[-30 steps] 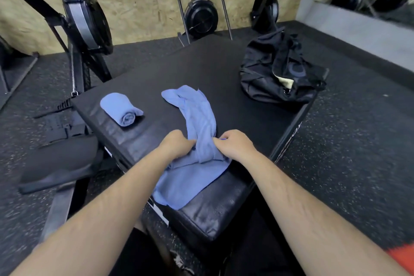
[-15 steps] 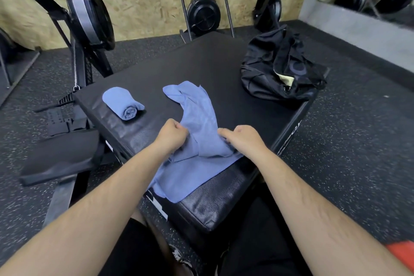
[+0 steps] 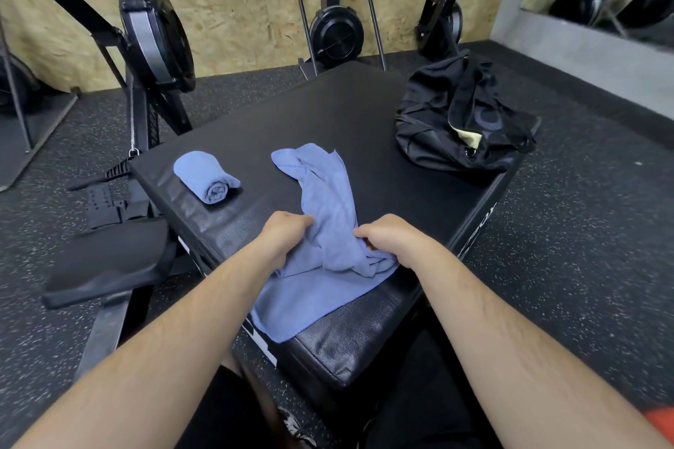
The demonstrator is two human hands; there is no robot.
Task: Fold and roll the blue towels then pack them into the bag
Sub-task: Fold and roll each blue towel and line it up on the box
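Hands, left hand [image 3: 282, 235] and right hand [image 3: 386, 239], pinch towel [image 3: 328, 215] near box edge [image 3: 346, 343].

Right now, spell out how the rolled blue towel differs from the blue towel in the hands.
The rolled towel is a tight cylinder; the loose towel is bunched and partly spread.
The rolled towel lies untouched; the loose towel is gripped by the left hand and right hand.
The rolled towel sits wholly on the padded box; the loose towel hangs over its near edge.
Both are the same blue.
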